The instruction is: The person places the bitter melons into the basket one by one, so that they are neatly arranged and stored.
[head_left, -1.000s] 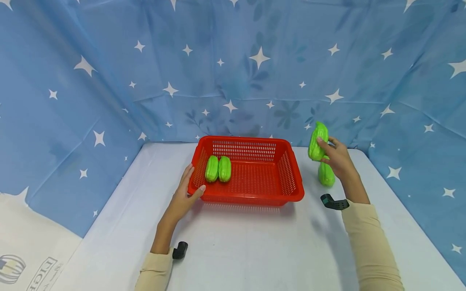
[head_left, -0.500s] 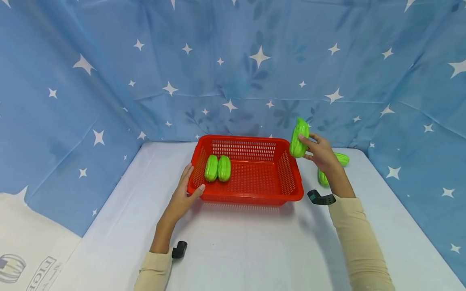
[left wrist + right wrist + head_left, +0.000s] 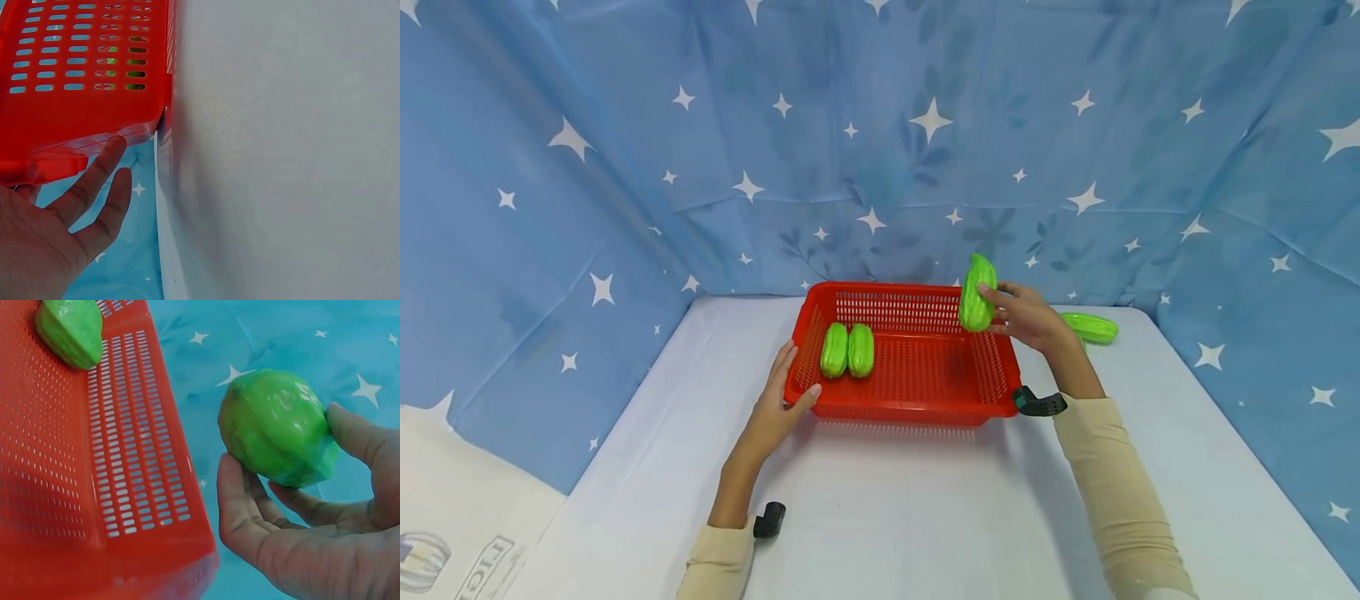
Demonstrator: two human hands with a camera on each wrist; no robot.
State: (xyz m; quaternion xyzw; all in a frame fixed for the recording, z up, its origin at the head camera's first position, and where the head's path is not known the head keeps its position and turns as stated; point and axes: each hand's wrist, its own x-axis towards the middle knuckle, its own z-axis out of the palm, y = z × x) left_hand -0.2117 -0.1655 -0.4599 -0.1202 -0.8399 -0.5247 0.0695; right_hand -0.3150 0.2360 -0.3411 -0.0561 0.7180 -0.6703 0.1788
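My right hand point(image 3: 1030, 318) grips a green ridged gourd point(image 3: 977, 296) with thumb and fingers, holding it upright above the right end of a red plastic basket point(image 3: 917, 410). In the right wrist view the gourd point(image 3: 275, 425) appears end-on between thumb and fingertips, beside the basket wall. My left hand point(image 3: 775, 417) rests at the basket's near left corner, its thumb at the front rim and its fingers straight along the left side. In the left wrist view two fingers point(image 3: 103, 187) stretch out below the rim. Two similar gourds point(image 3: 861, 350) lie side by side inside the basket's left end.
On the white table point(image 3: 895, 517), another green gourd point(image 3: 1092, 327) lies right of the basket, beyond my right forearm. A sliver of one more shows beside it, mostly hidden by the arm. A blue star-patterned cloth point(image 3: 880, 150) hangs behind and at both sides.
My right hand has carried the gourd leftward from the table's right side to over the basket's right end. The left hand and the basket stay in place.
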